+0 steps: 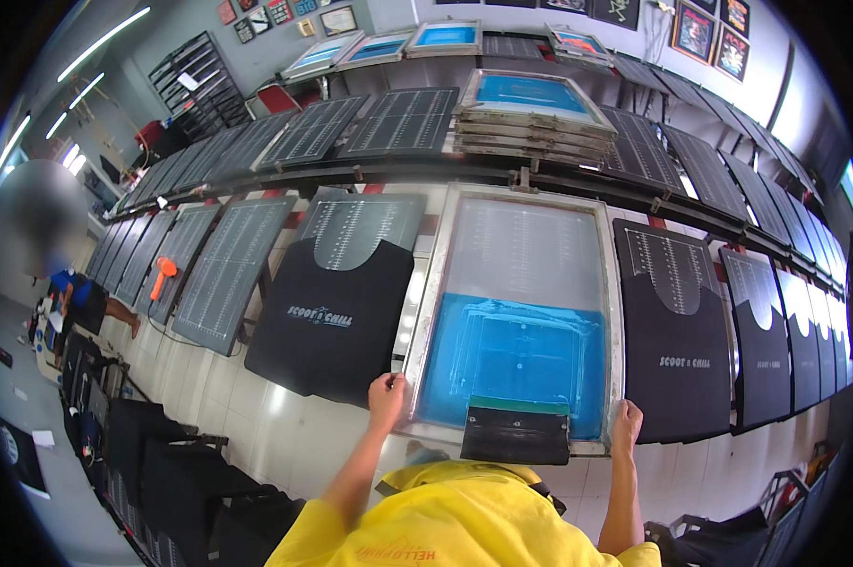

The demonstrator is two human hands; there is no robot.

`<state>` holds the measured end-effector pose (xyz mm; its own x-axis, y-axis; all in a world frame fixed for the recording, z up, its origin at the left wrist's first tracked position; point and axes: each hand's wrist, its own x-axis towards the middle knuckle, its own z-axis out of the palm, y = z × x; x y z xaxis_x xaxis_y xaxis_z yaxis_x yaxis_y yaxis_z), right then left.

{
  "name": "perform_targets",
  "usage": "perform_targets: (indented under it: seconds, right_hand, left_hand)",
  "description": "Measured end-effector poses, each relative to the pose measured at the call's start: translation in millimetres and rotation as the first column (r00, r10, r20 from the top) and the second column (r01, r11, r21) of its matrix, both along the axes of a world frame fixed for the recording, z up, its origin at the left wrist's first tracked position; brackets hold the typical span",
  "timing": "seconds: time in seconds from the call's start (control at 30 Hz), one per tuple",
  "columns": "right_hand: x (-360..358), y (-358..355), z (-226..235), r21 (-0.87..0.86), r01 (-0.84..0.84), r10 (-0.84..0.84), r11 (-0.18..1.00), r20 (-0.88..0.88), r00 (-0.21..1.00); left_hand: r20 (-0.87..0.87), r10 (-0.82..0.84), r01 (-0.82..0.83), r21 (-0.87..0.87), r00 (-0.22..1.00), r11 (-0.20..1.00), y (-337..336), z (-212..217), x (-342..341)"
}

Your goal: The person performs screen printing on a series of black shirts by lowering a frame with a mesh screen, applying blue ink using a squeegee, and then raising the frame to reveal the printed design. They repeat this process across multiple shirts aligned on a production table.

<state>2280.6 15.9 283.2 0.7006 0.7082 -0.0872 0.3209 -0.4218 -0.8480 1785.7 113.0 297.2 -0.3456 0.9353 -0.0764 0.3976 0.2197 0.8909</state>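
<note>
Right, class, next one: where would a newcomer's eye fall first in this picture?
Probably on the framed screen at the centre, bright blue in its nearer half, with the left grip and right grip at its sides. A black squeegee lies at its near end. The yellow shirt at bottom centre and the orange gun-shaped tool at left also stand out.

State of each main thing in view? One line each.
Screen frame, held at both sides, raised or lowered unclear
Left hand, closed on left edge
Right hand, closed on right edge
Squeegee, resting at near end
Left shirt, spread, printed
Near right shirt, spread, printed
Orange blower, unheld, power unclear
Frame pile, untouched
</note>
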Motion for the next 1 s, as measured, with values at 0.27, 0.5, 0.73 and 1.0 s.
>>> perform_targets:
  seconds: [0.27,0.5,0.73,1.0]
  right_hand:
    - [-11.6,1.7,23.0,-0.044,-0.007,0.006,0.999,-0.018,1.000]
    - [-18.1,8.1,33.0,-0.074,-0.008,0.012,0.997,0.050,0.999]
    - [-12.6,10.1,9.8,-0.068,-0.024,0.028,0.997,0.063,0.998]
    - [13.7,15.2,-28.8,-0.137,-0.102,0.115,0.985,0.096,0.989]
  left_hand:
    - [0.141,0.011,-0.004,-0.055,0.990,0.999,-1.0,9.0,-2.6]
    - [0.118,0.019,-0.012,-0.063,0.993,0.998,1.5,8.5,-4.1]
    - [-0.240,-0.069,0.051,-0.081,0.968,0.995,4.2,11.8,-7.6]
    - [-0.264,-0.065,0.016,-0.184,0.962,0.983,1.5,35.5,8.6]
